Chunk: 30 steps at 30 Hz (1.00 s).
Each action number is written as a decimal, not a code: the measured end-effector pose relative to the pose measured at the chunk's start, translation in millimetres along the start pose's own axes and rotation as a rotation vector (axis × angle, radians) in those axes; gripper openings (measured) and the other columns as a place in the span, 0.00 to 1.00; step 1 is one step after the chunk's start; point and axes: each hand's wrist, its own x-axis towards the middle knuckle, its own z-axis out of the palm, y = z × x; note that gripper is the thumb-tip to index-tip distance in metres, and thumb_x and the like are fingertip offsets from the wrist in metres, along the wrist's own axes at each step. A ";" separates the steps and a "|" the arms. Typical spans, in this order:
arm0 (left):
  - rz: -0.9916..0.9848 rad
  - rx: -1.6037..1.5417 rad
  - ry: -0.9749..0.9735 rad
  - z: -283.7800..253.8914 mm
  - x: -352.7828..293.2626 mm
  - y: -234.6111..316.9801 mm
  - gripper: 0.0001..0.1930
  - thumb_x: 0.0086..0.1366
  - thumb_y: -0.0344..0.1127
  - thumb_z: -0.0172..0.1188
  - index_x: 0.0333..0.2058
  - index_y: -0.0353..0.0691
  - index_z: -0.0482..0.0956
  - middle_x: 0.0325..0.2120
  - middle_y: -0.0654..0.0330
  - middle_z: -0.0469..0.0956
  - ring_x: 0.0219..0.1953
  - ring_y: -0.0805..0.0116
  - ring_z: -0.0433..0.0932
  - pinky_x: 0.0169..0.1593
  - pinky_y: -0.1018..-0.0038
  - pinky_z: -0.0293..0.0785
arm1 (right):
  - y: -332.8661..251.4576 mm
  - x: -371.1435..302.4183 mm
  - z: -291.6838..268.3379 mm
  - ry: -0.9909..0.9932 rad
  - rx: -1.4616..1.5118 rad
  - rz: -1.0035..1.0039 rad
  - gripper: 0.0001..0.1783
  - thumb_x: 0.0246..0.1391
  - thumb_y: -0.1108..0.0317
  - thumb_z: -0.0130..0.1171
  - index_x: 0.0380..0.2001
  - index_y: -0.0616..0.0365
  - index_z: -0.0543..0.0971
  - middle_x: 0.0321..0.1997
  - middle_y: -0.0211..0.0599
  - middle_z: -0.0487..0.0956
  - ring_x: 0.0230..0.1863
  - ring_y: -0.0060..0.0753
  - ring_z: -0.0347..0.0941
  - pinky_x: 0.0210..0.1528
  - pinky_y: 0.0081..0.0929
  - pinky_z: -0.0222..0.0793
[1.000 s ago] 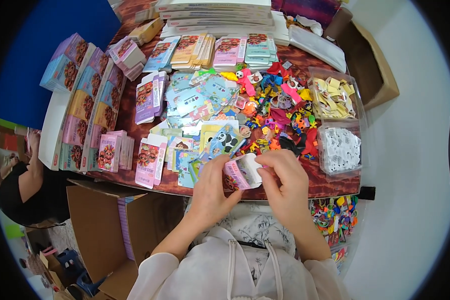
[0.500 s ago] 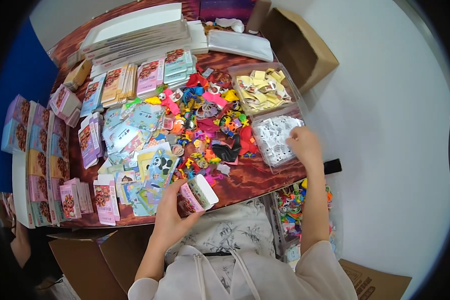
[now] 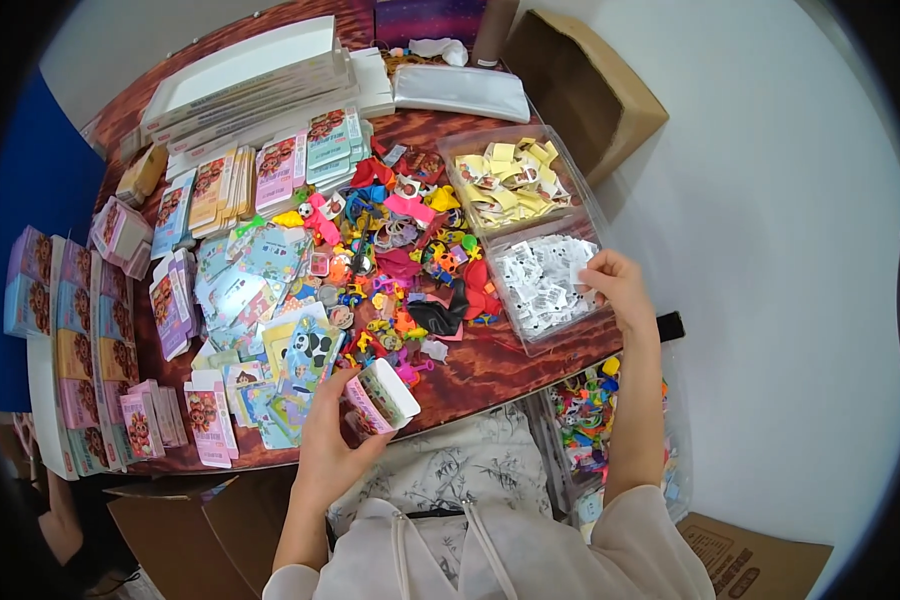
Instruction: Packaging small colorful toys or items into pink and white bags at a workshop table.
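Note:
My left hand (image 3: 332,448) is wrapped round a small pink cardboard box (image 3: 368,411), tilted with its white-edged open end facing up and right. Some printed lining or content shows inside, too small to make out. Over the right edge of a clear plastic tray (image 3: 518,340), my right hand (image 3: 622,288) pinches a small white paper slip (image 3: 581,268). Below its fingertips lies a heap of similar white slips (image 3: 542,292) with dark print. In the tray's far compartment are folded pale-yellow packets (image 3: 515,185).
Small colourful toys (image 3: 400,262) cover the table's middle, with picture cards (image 3: 310,345) left of them. Flat printed boxes (image 3: 278,172) and white trays (image 3: 240,85) stand behind. Filled display trays (image 3: 80,350) line the left. A brown carton (image 3: 635,120) stands at the far right, a toy bin (image 3: 587,410) below.
My right hand has drawn slightly back from the white slips, with one now showing at its fingertips. My left hand has tipped the pink box a little, turning its opening more into view.

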 end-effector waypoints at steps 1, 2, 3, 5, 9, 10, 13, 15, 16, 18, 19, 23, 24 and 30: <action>0.006 0.034 -0.002 -1.3 1.4 3.0 0.40 0.48 0.27 0.75 0.61 0.38 0.66 0.53 0.51 0.72 0.53 0.54 0.77 0.54 0.64 0.76 | 0.7 1.7 -2.2 0.033 -0.019 -0.019 0.04 0.53 0.75 0.65 0.32 0.56 0.79 0.23 0.22 0.77 0.23 0.11 0.71 0.22 0.13 0.58; 0.009 0.034 -0.002 -1.7 2.5 4.9 0.40 0.48 0.27 0.75 0.61 0.38 0.66 0.53 0.51 0.72 0.53 0.54 0.77 0.54 0.64 0.76 | 0.9 2.6 -3.3 0.067 -0.038 -0.038 0.05 0.54 0.75 0.64 0.34 0.56 0.79 0.23 0.22 0.76 0.23 0.11 0.71 0.23 0.12 0.59; -0.010 -0.001 -0.007 -1.6 3.8 7.0 0.40 0.48 0.27 0.75 0.61 0.38 0.66 0.53 0.51 0.72 0.53 0.54 0.77 0.55 0.65 0.76 | -1.9 2.6 -2.1 0.067 -0.037 -0.039 0.05 0.54 0.75 0.64 0.34 0.56 0.79 0.23 0.22 0.76 0.23 0.11 0.71 0.23 0.12 0.59; -0.025 -0.036 -0.013 -1.8 4.7 8.8 0.40 0.48 0.26 0.75 0.61 0.38 0.66 0.54 0.51 0.72 0.54 0.55 0.77 0.55 0.65 0.77 | -9.3 1.6 1.0 0.051 -0.080 -0.095 0.04 0.55 0.74 0.64 0.33 0.56 0.79 0.23 0.22 0.77 0.23 0.11 0.71 0.22 0.12 0.58; -0.054 -0.054 0.029 -4.1 -4.9 2.1 0.41 0.48 0.25 0.75 0.62 0.38 0.66 0.55 0.50 0.71 0.55 0.56 0.76 0.56 0.64 0.77 | -3.2 10.8 -10.5 0.080 -0.090 -0.116 0.03 0.57 0.74 0.63 0.33 0.56 0.78 0.23 0.22 0.77 0.23 0.11 0.71 0.21 0.12 0.57; -0.085 -0.078 0.042 -5.7 -6.5 -0.5 0.41 0.48 0.25 0.75 0.62 0.38 0.66 0.55 0.50 0.71 0.55 0.56 0.76 0.56 0.64 0.77 | -7.6 12.7 -14.2 0.115 -0.053 -0.107 0.03 0.57 0.75 0.63 0.33 0.56 0.78 0.23 0.22 0.76 0.23 0.11 0.70 0.21 0.12 0.57; -0.098 -0.060 0.033 -8.5 -7.2 0.8 0.42 0.48 0.25 0.75 0.62 0.38 0.66 0.55 0.50 0.71 0.55 0.56 0.76 0.55 0.64 0.77 | -18.0 9.6 -13.1 0.119 -0.049 -0.107 0.03 0.58 0.76 0.62 0.32 0.56 0.77 0.23 0.21 0.76 0.22 0.10 0.69 0.20 0.12 0.56; -0.153 -0.122 0.037 -7.7 -5.3 0.3 0.42 0.48 0.26 0.75 0.62 0.38 0.66 0.55 0.50 0.71 0.55 0.56 0.76 0.55 0.64 0.77 | -18.3 9.7 -13.6 0.086 -0.085 -0.118 0.03 0.58 0.76 0.62 0.32 0.56 0.77 0.23 0.21 0.75 0.21 0.10 0.67 0.20 0.12 0.56; -0.108 -0.061 0.032 -7.3 -3.5 -0.6 0.42 0.48 0.26 0.75 0.62 0.37 0.66 0.55 0.50 0.71 0.55 0.56 0.77 0.55 0.64 0.77 | -15.6 10.9 -16.4 0.063 -0.055 -0.140 0.04 0.58 0.76 0.62 0.33 0.56 0.77 0.23 0.21 0.75 0.21 0.10 0.66 0.21 0.12 0.56; -0.062 0.000 0.031 -5.4 -0.7 0.0 0.42 0.48 0.26 0.76 0.62 0.37 0.66 0.55 0.50 0.71 0.54 0.56 0.77 0.54 0.64 0.78 | -16.3 10.1 -17.3 0.039 -0.026 -0.166 0.04 0.57 0.76 0.62 0.33 0.56 0.77 0.23 0.20 0.75 0.20 0.10 0.64 0.21 0.12 0.56; -0.065 -0.035 0.033 -3.0 0.6 1.6 0.42 0.48 0.26 0.76 0.62 0.37 0.66 0.55 0.50 0.71 0.54 0.55 0.77 0.54 0.64 0.77 | -19.1 7.2 -14.4 0.015 0.003 -0.140 0.05 0.57 0.77 0.63 0.33 0.56 0.77 0.24 0.19 0.74 0.21 0.09 0.64 0.21 0.12 0.57; -0.032 -0.078 -0.012 3.0 5.4 6.3 0.41 0.48 0.27 0.76 0.61 0.37 0.66 0.53 0.50 0.72 0.52 0.56 0.77 0.55 0.64 0.76 | -23.5 4.0 -3.9 -0.042 0.155 -0.097 0.07 0.55 0.78 0.63 0.37 0.56 0.79 0.27 0.19 0.74 0.24 0.09 0.65 0.24 0.11 0.58; -0.014 -0.088 -0.030 5.5 7.9 8.5 0.40 0.48 0.28 0.76 0.60 0.37 0.67 0.51 0.50 0.72 0.51 0.54 0.77 0.55 0.64 0.75 | -22.9 3.7 -1.5 -0.046 0.158 -0.104 0.07 0.55 0.78 0.63 0.37 0.56 0.79 0.27 0.19 0.74 0.24 0.09 0.65 0.24 0.11 0.58; 0.171 0.067 -0.167 12.4 26.6 31.6 0.40 0.50 0.33 0.76 0.61 0.36 0.66 0.52 0.46 0.74 0.52 0.48 0.77 0.55 0.61 0.74 | -15.0 9.6 7.7 -0.098 0.081 -0.098 0.11 0.53 0.78 0.63 0.41 0.59 0.82 0.30 0.24 0.76 0.30 0.13 0.69 0.29 0.16 0.65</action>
